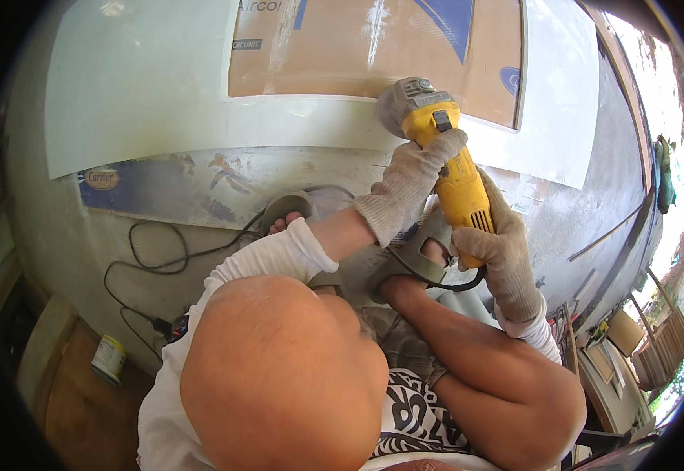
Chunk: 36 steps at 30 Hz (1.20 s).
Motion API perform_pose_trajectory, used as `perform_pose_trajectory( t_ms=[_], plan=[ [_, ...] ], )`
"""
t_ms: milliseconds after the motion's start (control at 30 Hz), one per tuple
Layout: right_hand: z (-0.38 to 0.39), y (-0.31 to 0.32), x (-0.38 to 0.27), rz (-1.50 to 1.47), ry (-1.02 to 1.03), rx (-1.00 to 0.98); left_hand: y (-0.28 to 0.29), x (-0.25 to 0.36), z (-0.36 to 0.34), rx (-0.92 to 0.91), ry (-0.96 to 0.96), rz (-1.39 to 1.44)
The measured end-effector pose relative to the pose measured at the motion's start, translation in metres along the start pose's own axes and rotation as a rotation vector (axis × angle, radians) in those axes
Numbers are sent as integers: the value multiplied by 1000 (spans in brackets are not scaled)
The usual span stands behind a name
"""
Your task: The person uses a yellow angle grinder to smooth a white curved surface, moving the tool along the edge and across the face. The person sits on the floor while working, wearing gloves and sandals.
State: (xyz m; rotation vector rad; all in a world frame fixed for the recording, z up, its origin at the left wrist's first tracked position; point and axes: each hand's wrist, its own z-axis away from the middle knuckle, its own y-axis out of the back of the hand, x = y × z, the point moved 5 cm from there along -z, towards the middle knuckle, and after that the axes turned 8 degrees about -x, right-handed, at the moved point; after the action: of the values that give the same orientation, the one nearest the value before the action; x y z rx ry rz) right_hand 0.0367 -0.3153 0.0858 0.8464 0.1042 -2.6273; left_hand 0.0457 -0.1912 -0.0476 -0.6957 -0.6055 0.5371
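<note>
Both my hands wear dusty, off-white knit gloves and hold a yellow angle grinder [461,180]. My left hand [424,169] grips the body just behind the metal gear head. My right hand [500,239] wraps round the rear end, near the vents and the cord. At the far end, the grinder's disc and guard [393,108] are at the lower inner edge of a rectangular opening in a white sheet panel [145,94]. Whether the disc touches the panel, I cannot tell. Brown printed cardboard [318,63] shows through the opening.
Another cardboard piece [145,188] lies under the panel's near edge. A black cord [185,255] loops over the grey floor on the left. My feet in grey-green sandals [287,208] are close below the grinder. A can [109,359] stands lower left; a wooden chair [662,345] is at right.
</note>
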Motion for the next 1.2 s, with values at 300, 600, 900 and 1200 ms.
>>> perform_pose_trajectory(
  t_ms=[300, 600, 900, 1200],
  plan=[
    [12, 11, 5, -68, -42, 93, -25, -7, -8, -101, 11, -25],
    [16, 40, 19, -122, -56, 166, -53, -16, -26, -84, 119, 15],
    [31, 58, 34, -167, -44, 267, -71, -35, -38, -144, 174, -228],
    [36, 48, 42, -212, 79, 268, -75, -37, -33, -147, 82, -181]
  ],
)
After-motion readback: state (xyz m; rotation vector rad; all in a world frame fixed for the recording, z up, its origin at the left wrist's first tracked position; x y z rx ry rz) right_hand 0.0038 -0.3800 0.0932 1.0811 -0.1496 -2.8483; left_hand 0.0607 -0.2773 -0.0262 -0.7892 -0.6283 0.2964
